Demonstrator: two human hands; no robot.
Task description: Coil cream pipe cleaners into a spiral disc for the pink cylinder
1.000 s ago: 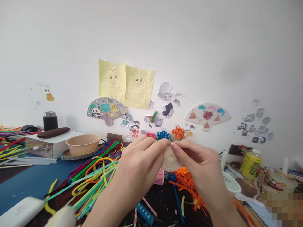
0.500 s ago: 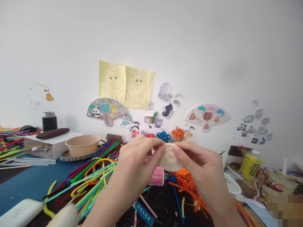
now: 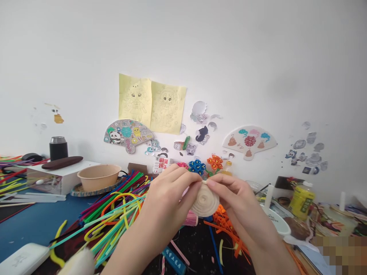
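A cream-coloured coiled disc (image 3: 205, 202), wound in a flat spiral, hangs between my two hands above the table. My left hand (image 3: 174, 194) pinches its upper left edge between thumb and fingers. At the disc's top edge, the thumb and forefinger of my right hand (image 3: 236, 194) are closed on it too. Behind and below the disc, partly hidden, lies a pink ribbed cylinder (image 3: 191, 219). Orange fuzzy pieces (image 3: 225, 221) lie heaped under my right hand.
Coloured pipe cleaners (image 3: 114, 217) spread over the left side. A beige bowl (image 3: 99, 177), a dark flask (image 3: 58, 149) and a white case (image 3: 25, 259) stand there too. On the right are a white dish (image 3: 279, 225) and a yellow bottle (image 3: 301, 200). Pipe-cleaner flowers (image 3: 197, 167) stand by the wall.
The disc has dropped slightly and more of its face shows. My right hand has shifted a little left and down, uncovering more of the white dish. Both hands still grip the disc.
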